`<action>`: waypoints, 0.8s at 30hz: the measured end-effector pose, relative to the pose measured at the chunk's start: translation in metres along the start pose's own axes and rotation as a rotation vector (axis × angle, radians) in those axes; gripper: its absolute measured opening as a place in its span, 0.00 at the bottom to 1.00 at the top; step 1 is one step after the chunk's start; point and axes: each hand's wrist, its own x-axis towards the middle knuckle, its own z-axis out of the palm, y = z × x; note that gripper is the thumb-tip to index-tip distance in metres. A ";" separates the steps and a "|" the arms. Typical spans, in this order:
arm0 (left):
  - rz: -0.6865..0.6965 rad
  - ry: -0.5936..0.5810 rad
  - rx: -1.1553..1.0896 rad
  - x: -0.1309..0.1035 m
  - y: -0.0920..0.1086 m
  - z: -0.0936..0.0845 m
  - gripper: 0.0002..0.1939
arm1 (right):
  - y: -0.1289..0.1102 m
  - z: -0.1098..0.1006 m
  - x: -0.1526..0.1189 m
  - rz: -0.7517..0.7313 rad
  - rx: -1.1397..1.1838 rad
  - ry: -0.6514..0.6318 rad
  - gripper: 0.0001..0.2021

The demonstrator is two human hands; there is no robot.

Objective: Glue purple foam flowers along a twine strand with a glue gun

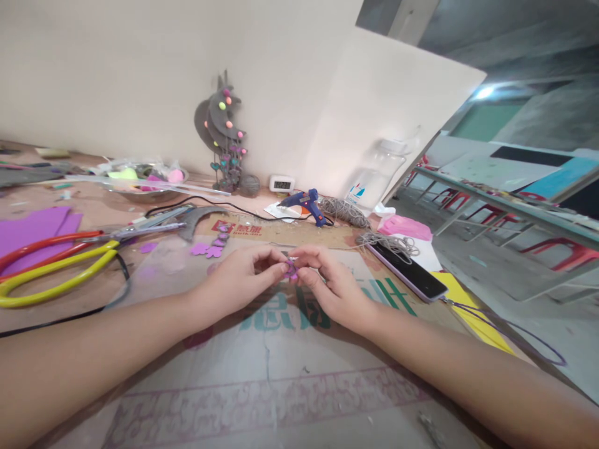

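Above the printed cardboard (299, 368), my left hand (250, 274) and my right hand (332, 284) meet fingertip to fingertip. Both pinch one small purple cut-out piece (291, 269), and a bit of grey shows on it. The fingers cover much of its outline. Left of my hands lie flat purple flower-shaped pieces (208, 250), with small grey and purple pieces (221, 234) just behind them. A grey crescent-shaped piece (199, 219) rests farther back.
Red- and yellow-handled scissors (100, 259) lie left near purple sheets (37, 231). Behind stand a bowl (145, 192), a decorated grey moon ornament (222, 128), a clock (281, 183), a blue glue gun (306, 202) and a clear bottle (377, 178). A phone (412, 271) with grey cord lies right.
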 end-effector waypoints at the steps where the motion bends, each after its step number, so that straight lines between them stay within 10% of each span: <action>1: -0.001 0.007 0.004 0.000 0.001 0.000 0.09 | 0.001 0.000 0.000 0.012 0.014 -0.006 0.11; 24: 0.015 -0.007 0.030 0.002 -0.007 0.002 0.14 | 0.002 0.002 0.002 0.046 0.006 0.121 0.10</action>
